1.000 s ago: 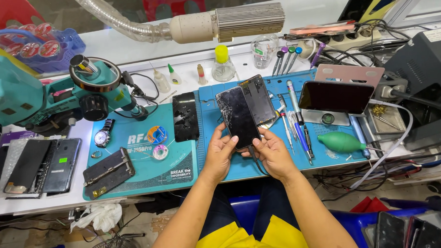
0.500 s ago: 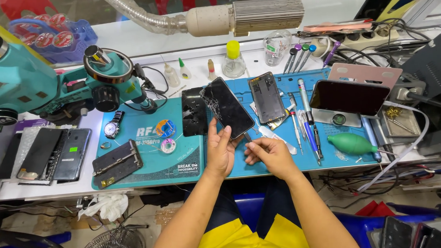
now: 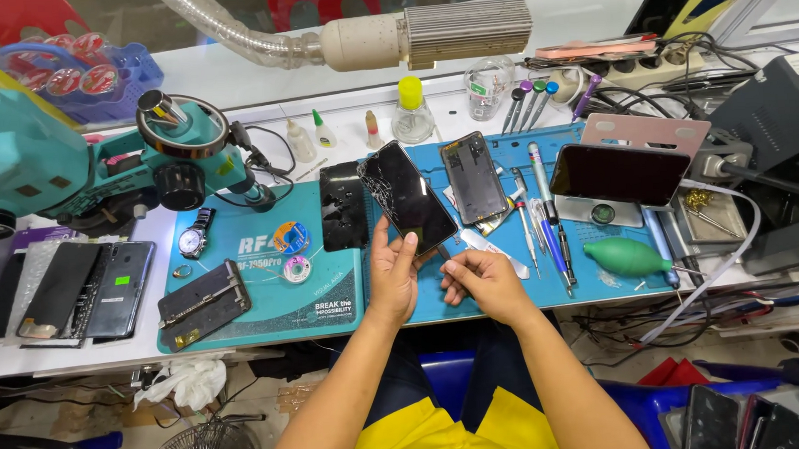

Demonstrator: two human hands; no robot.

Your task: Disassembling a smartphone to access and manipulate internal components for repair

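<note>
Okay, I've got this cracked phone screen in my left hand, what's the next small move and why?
Probably ease the thin tool in the right hand into the lower edge of the cracked screen. The left hand holds that screen tilted up off the blue mat, and the right hand's fingertips sit just beside its lower corner, so the edge seems reachable.

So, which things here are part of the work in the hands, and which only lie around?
In hand:
- left hand holding the cracked phone screen
- right hand, by its lower edge
- blue mat beneath

Lying about:
- second phone
- green air blower
- wristwatch
- microscope
- yellow-capped bottle
</note>
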